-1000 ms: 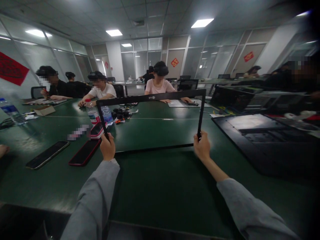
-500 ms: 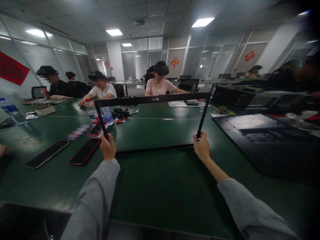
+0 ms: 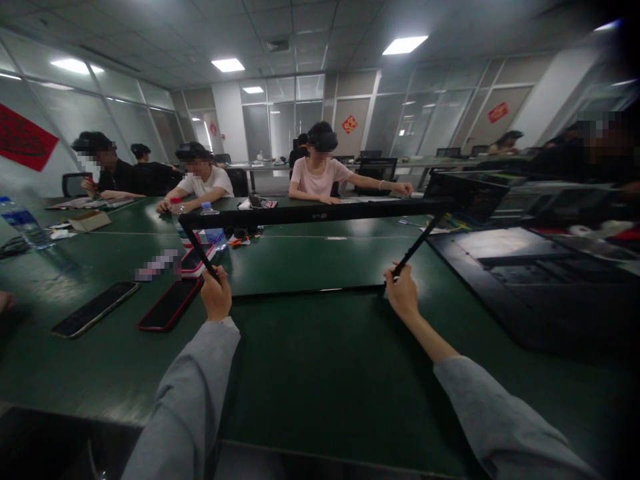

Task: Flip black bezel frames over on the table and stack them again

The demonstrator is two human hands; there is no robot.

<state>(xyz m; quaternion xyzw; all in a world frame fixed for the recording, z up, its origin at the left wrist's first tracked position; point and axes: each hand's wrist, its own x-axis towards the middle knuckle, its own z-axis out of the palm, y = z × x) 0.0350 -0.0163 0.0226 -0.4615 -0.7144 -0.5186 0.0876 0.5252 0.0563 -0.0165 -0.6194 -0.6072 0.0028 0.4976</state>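
A thin black rectangular monitor bezel (image 3: 310, 215) with an LG mark on its top bar is held up above the green table (image 3: 330, 373). My left hand (image 3: 217, 293) is closed around its left side bar, and my right hand (image 3: 403, 291) grips the right side bar. The middle of the bezel is hollow, so the table shows through it. Its top bar tips away from me, while the lower bar lies between my two hands. Left of my left hand lies a phone with a red edge (image 3: 170, 305).
Another dark phone (image 3: 95, 309) and water bottles (image 3: 23, 223) are on the left. A large black panel (image 3: 530, 280) lies on the right. Across the table sit a person in a pink top (image 3: 317, 177) and a person in a white top (image 3: 205, 180).
The bezel's top bar has tilted farther away and lower, while my hands stay nearly in place. The person in pink has stretched an arm out to the right.
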